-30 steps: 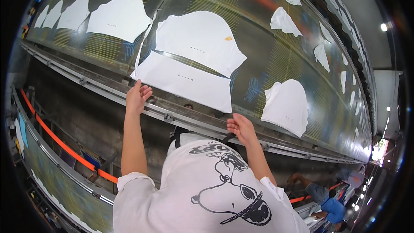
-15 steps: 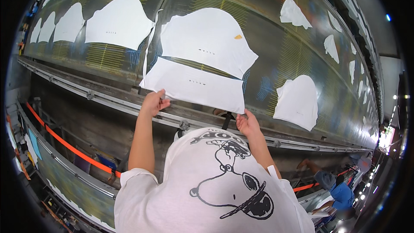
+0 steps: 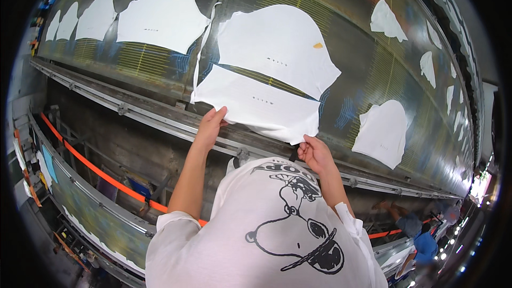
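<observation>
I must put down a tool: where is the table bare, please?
Bare table lies between the front panel and the right-hand white piece, and between the large panel and upper-right scraps. Crowded: the left row of panels, and the front panel's near edge, pinched by left hand and right hand.

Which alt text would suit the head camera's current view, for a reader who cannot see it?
A person's left hand and right hand hold the near edge of a white fabric piece on a long, dark table with yellow lines. Just beyond it lies a larger, dome-topped white piece with a small orange mark; more white pieces lie around them.
</observation>
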A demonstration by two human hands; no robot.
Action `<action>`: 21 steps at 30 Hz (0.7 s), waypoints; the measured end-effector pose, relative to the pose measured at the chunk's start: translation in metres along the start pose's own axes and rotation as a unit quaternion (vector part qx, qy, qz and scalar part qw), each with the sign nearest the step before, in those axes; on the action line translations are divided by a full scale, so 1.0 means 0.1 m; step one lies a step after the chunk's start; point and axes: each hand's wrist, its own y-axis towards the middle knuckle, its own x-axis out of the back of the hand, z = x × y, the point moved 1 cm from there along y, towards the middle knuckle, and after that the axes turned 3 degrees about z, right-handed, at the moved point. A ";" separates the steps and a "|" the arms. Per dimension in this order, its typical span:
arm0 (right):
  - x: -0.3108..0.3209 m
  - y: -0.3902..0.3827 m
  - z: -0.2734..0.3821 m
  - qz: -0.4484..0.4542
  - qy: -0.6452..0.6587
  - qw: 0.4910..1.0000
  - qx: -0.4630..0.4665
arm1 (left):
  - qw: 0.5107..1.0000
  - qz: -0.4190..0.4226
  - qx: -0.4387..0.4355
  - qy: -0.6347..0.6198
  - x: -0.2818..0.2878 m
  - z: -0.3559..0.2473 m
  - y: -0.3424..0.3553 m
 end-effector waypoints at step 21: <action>-0.23 -1.14 0.45 -0.110 -0.311 0.934 0.135 | 0.897 0.347 -0.226 -0.155 -1.35 -1.62 -0.76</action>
